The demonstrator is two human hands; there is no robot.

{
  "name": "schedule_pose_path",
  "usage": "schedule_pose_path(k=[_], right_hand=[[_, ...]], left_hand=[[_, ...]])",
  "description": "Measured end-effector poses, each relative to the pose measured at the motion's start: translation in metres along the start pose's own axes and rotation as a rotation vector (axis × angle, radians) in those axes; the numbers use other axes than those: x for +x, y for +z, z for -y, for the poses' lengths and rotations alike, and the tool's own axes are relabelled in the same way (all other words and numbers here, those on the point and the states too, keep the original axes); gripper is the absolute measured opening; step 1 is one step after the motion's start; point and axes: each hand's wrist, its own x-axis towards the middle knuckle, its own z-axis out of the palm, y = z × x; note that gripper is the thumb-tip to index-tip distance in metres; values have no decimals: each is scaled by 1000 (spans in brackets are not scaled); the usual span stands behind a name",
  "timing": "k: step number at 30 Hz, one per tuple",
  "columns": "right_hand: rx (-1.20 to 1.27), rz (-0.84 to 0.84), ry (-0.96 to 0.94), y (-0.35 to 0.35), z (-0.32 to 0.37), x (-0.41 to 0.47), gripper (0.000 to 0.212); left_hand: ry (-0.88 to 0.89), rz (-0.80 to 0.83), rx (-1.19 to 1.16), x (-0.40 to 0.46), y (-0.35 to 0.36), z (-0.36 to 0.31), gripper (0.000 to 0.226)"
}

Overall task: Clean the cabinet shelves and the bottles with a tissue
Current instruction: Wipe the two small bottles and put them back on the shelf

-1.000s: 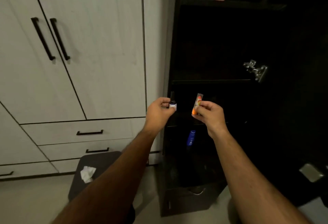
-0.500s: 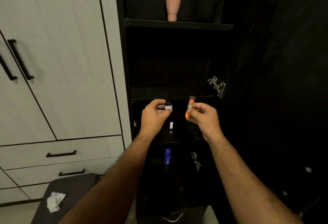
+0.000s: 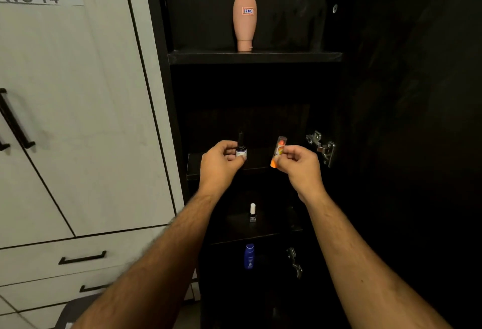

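Below the pink bottle (image 3: 244, 19), left hand (image 3: 221, 160) pinches a dark vial (image 3: 240, 147), right hand (image 3: 300, 163) an orange tube (image 3: 278, 151); no tissue visible, so wiping seems unfinished.

Pale wardrobe doors (image 3: 78, 120) with black handles (image 3: 15, 120) fill the left; two drawers (image 3: 52, 258) sit below; lighting is dim.
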Motion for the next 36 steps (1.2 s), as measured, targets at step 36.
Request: schedule_pose_path(k=[36], right_hand=[[-519,58,-69,28,-25,94,14]], left_hand=[[-125,56,376,72,8,52,38]])
